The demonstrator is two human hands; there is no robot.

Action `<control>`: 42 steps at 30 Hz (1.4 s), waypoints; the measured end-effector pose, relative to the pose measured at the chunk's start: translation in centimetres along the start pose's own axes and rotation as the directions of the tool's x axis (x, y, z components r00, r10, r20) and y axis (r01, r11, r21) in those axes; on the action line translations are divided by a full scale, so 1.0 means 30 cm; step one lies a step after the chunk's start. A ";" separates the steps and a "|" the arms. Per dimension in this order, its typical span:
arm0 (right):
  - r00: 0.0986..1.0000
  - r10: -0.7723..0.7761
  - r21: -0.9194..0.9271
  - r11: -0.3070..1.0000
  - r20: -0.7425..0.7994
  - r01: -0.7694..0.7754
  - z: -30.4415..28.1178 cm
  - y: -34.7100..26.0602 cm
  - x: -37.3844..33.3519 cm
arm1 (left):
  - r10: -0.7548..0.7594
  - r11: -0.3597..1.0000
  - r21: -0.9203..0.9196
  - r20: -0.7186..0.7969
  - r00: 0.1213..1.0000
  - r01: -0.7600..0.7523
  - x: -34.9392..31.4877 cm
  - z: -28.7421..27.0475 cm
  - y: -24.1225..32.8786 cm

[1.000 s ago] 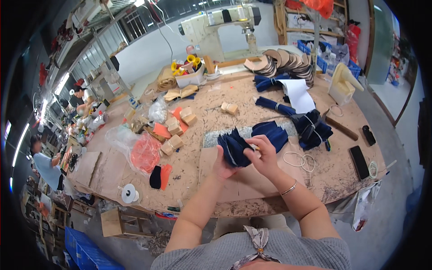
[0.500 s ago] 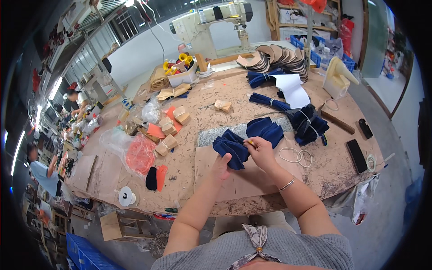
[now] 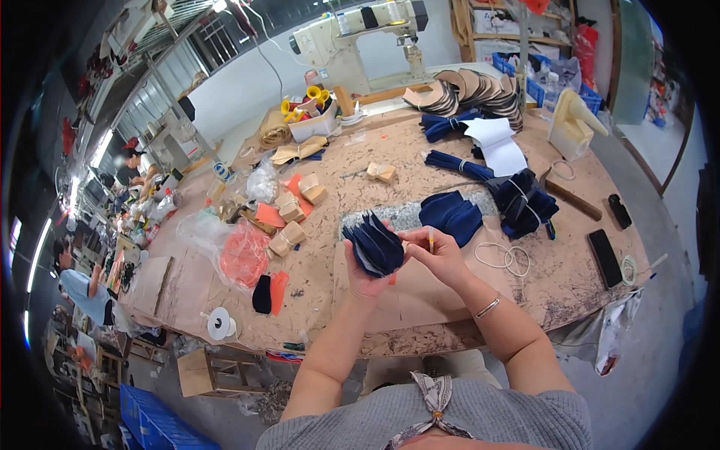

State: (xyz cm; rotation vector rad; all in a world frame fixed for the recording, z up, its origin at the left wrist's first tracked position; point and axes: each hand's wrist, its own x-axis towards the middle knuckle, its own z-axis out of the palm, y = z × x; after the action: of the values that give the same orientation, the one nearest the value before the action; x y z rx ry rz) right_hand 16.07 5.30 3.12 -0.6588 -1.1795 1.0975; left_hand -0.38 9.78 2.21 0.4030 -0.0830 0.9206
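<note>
A stack of dark blue cut fabric pieces (image 3: 377, 247) stands fanned in my left hand (image 3: 361, 279), its fingers wrapped round the lower side and edges. My right hand (image 3: 439, 253) is closed at the stack's right edge, fingertips pinched together. A slim yellow thing (image 3: 431, 238) shows among its fingers; its kind is too small to tell. Just beyond, a second pile of blue fabric pieces (image 3: 451, 217) lies on a speckled grey slab (image 3: 360, 218). Tied bundles of blue fabric (image 3: 521, 204) rest to the right of it.
A cord loop (image 3: 504, 256), a hammer (image 3: 574, 199) and a black phone (image 3: 604, 257) lie at the right. Paper-wrapped bundles (image 3: 286, 238), plastic bags (image 3: 244, 253) and a white spool (image 3: 220, 323) are at the left. A sewing machine (image 3: 330, 41) stands at the back.
The stack has been tilted more upright, its edges fanned apart in my left hand. My right hand has turned at the stack's edge. The whole view has shifted slightly.
</note>
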 end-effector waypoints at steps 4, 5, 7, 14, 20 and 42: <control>0.998 -0.053 -0.066 0.996 0.016 0.054 0.003 0.010 -0.004 | -0.025 0.993 -0.116 -0.030 0.999 0.022 -0.006 0.006 0.008; 0.997 -0.069 -0.105 0.992 0.024 0.071 0.001 0.014 -0.006 | -0.008 0.992 -0.123 -0.059 0.998 0.000 -0.004 0.004 0.005; 0.997 -0.075 -0.157 0.985 0.032 0.079 0.001 0.009 -0.012 | -0.011 0.992 -0.124 -0.061 0.998 0.004 -0.003 0.009 0.002; 0.999 -0.033 -0.241 0.970 0.036 0.041 0.026 -0.014 -0.021 | -0.116 0.986 -0.134 -0.085 0.990 0.104 -0.010 -0.022 0.015; 0.996 0.030 -0.174 0.984 -0.085 -0.044 0.027 0.022 -0.026 | -0.102 0.970 -0.228 -0.089 0.991 0.079 -0.012 -0.047 0.004; 0.898 -0.436 -0.606 0.729 -0.052 0.318 0.068 -0.031 -0.033 | -0.044 0.998 -0.061 -0.203 0.978 0.033 -0.028 0.010 -0.012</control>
State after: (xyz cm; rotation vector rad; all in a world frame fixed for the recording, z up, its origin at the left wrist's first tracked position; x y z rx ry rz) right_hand 14.45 3.78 4.14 -0.9201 -1.4148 0.2896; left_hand -0.57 8.84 2.16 0.2540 0.0862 0.9147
